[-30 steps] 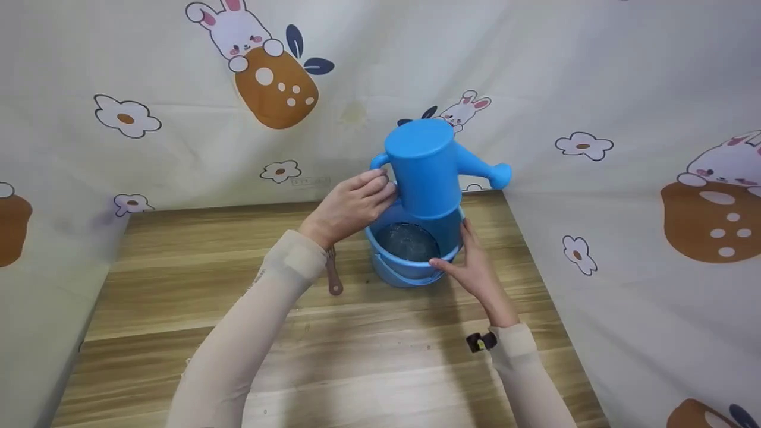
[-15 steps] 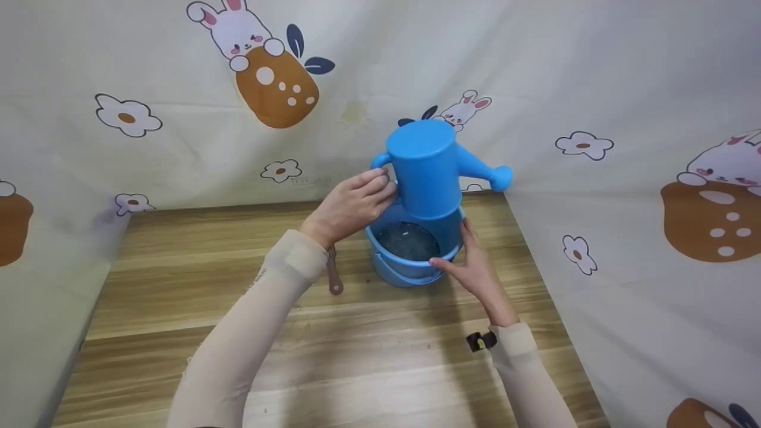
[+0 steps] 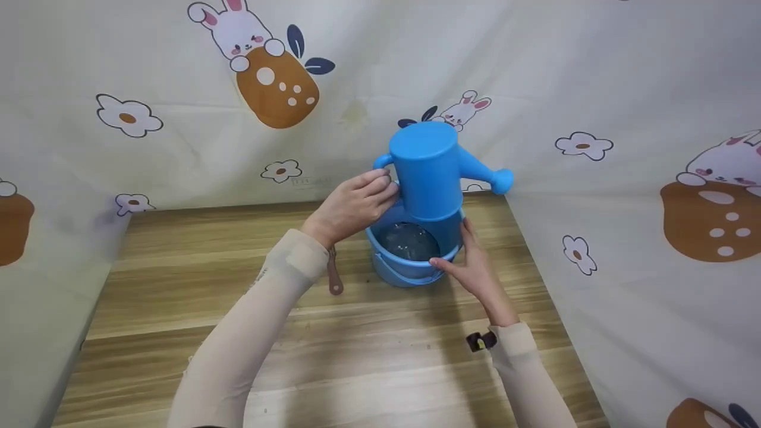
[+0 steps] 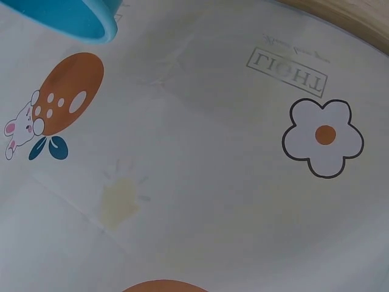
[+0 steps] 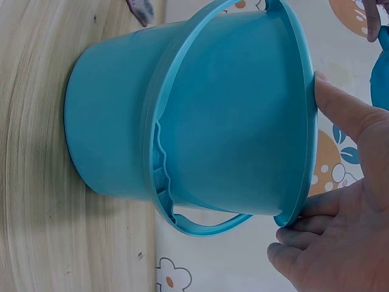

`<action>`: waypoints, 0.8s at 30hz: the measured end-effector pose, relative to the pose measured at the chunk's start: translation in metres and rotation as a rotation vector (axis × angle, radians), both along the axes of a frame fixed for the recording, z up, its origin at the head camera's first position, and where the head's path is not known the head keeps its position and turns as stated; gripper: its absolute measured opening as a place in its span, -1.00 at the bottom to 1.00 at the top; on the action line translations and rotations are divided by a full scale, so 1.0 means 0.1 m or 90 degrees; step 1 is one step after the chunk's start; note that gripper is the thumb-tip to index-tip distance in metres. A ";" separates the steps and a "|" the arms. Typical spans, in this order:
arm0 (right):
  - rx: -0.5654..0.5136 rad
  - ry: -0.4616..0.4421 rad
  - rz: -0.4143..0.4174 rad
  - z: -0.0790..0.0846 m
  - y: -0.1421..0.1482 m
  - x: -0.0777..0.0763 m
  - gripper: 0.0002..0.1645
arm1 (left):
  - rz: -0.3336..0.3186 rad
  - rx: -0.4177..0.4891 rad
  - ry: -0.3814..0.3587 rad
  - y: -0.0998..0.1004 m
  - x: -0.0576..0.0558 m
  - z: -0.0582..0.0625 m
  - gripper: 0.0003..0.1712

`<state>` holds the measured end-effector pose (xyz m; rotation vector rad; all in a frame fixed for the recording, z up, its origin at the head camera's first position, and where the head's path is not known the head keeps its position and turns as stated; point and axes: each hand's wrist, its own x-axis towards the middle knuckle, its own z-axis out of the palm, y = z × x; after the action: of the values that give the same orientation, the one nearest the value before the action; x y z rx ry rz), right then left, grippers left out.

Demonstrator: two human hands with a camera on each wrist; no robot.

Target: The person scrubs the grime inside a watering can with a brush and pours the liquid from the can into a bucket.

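My left hand [image 3: 357, 202] grips the handle of a blue watering can [image 3: 428, 172], held nearly upside down with its flat base up and its spout pointing right. Its lower end hangs over the back of a blue bucket [image 3: 398, 270], which stands upright on the wooden floor with water inside. A curved blue edge of the watering can [image 4: 100, 24] shows at the top of the left wrist view. My right hand [image 3: 475, 264] holds the bucket's right side, thumb on the near rim and fingers on the outside. The bucket's handle [image 5: 161, 158] hangs down on the near side.
A small brown fork-like tool [image 3: 335, 279] lies on the wooden floor [image 3: 345, 356] left of the bucket, partly hidden by my left wrist. White cloth walls [image 3: 357, 71] with rabbit and flower prints stand close behind and at both sides.
The watering can has shifted very slightly right and down in my left hand. Glints on the water surface differ. My right hand and the bucket have stayed in place.
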<state>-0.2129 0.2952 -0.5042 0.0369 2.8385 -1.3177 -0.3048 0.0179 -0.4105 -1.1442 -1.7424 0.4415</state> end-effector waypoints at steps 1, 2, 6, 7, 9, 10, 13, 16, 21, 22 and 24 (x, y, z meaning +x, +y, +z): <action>0.000 -0.001 0.001 0.00 0.00 0.00 0.37 | 0.000 0.000 -0.001 0.00 0.00 0.00 -0.75; 0.000 -0.001 0.002 0.00 0.00 0.00 0.37 | 0.001 0.000 -0.003 0.00 0.00 0.00 -0.75; -0.002 0.005 0.001 0.01 0.00 0.01 0.37 | 0.005 0.005 -0.029 0.01 0.01 -0.01 -0.72; -0.001 0.006 0.001 0.01 0.00 0.01 0.37 | 0.007 0.009 -0.043 0.01 0.01 -0.01 -0.72; -0.001 0.005 -0.001 0.02 0.00 0.01 0.37 | 0.010 0.022 -0.089 0.01 0.00 -0.02 -0.71; 0.002 0.003 -0.001 0.01 0.00 0.01 0.37 | 0.014 0.032 -0.118 0.02 -0.01 -0.02 -0.72; 0.008 -0.002 0.000 0.00 0.01 0.00 0.38 | 0.025 0.069 -0.215 0.01 -0.02 -0.02 -0.72; 0.010 -0.003 0.002 0.00 0.01 0.00 0.39 | 0.032 0.102 -0.308 -0.01 -0.02 -0.02 -0.65; 0.012 0.004 -0.003 -0.01 0.01 0.01 0.40 | 0.033 0.121 -0.439 -0.04 -0.01 -0.01 -0.57; 0.011 0.005 -0.004 -0.01 0.01 0.01 0.40 | 0.035 0.122 -0.462 -0.05 -0.01 -0.01 -0.56; 0.008 0.006 -0.004 -0.01 0.01 0.01 0.39 | 0.039 0.125 -0.501 -0.05 0.00 -0.01 -0.54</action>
<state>-0.2121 0.2960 -0.5056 0.0384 2.8572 -1.3050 -0.3047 0.0126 -0.4113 -1.2052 -2.4292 -0.1871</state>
